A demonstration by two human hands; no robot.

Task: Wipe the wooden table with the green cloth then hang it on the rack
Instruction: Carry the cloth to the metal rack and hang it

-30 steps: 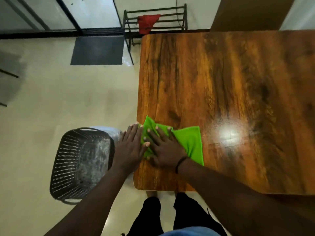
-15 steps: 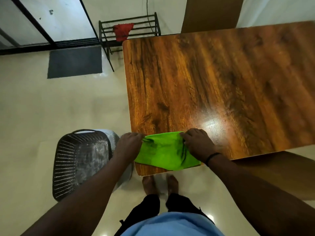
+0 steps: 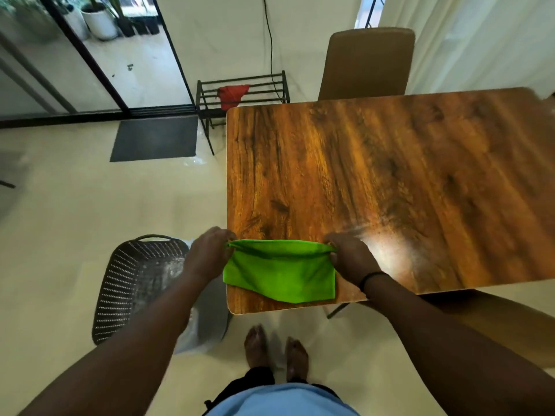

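Stretching far past both hands, the wooden table (image 3: 375, 181) comes first, and the rack (image 3: 240, 94) stands beyond its far left corner, nearer the left hand (image 3: 207, 256), with a red cloth (image 3: 231, 96) on it. Next to the left hand sits a dark basket (image 3: 135, 283); what is inside I cannot tell. Both hands, left and right hand (image 3: 351, 258), pinch the green cloth (image 3: 282, 273) by its top corners, stretched sideways between them.

The wooden counter (image 3: 375, 181) has a glossy, dark-grained top with a bright glare patch near its front edge. A green cloth (image 3: 280, 273) hangs over its near left corner, held up by its top edge. On the pale floor (image 3: 75, 211) stand a dark basket (image 3: 135, 283), a grey mat (image 3: 154, 139) and a black rack (image 3: 241, 96).
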